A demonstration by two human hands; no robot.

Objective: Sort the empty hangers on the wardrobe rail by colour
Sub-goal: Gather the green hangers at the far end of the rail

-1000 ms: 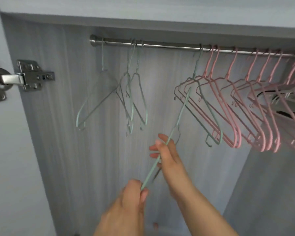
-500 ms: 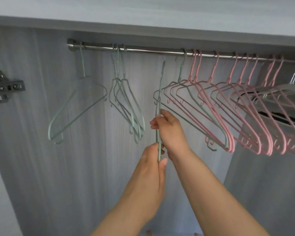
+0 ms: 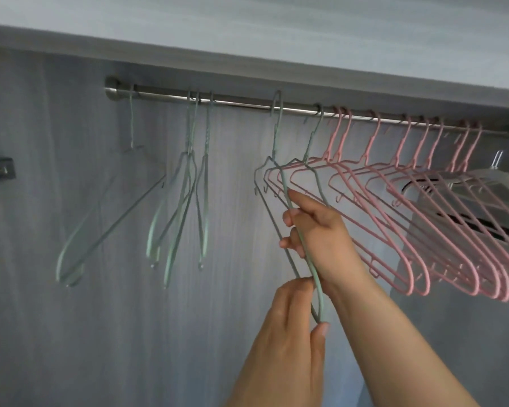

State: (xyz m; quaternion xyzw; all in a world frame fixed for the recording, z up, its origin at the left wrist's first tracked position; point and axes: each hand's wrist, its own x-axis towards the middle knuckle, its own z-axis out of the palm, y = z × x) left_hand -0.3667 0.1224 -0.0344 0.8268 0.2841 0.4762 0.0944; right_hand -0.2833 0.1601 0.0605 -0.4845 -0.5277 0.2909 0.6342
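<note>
A: What's changing?
B: The green hanger (image 3: 279, 160) is reaching the rail (image 3: 241, 102) now, its hook over the bar, so it's joining the green side.
A: And the fingers?
B: Right hand (image 3: 321, 230) is curling around its arm; left hand (image 3: 294, 318) is pinching its lower bend.

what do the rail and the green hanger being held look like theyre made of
Rail: probably metal, brushed or polished, judging by its silvery sheen. Green hanger, held by both hands: thin wire shape with a matte pale-green skin, likely coated metal wire, though plastic cannot be ruled out.
</note>
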